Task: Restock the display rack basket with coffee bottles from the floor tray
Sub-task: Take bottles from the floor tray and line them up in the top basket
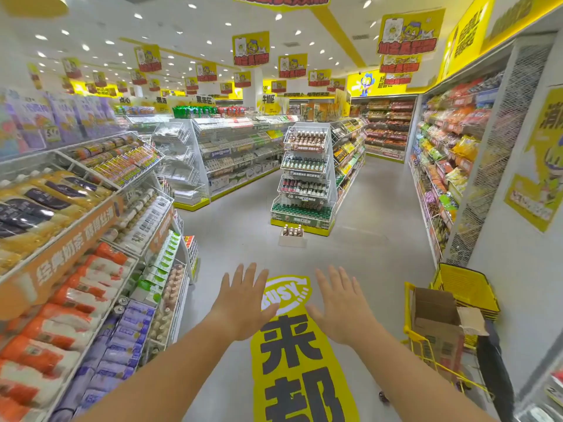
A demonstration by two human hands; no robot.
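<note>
A white floor tray [292,240] holding several brown coffee bottles [292,230] stands on the grey floor, far ahead down the aisle. Right behind it rises a tiered wire display rack [304,178] with bottles in its baskets; the top basket [305,141] carries brown bottles. My left hand [243,300] and my right hand [342,303] are stretched out in front of me, palms down, fingers straight and spread. Both hold nothing and are well short of the tray.
Shelves of packaged drinks and snacks line the left side [91,254]. A yellow cart with a cardboard box [435,324] and stacked yellow baskets [466,287] stand at the right. A yellow floor sticker [292,345] lies under my hands. Snack shelves [451,166] run along the right wall.
</note>
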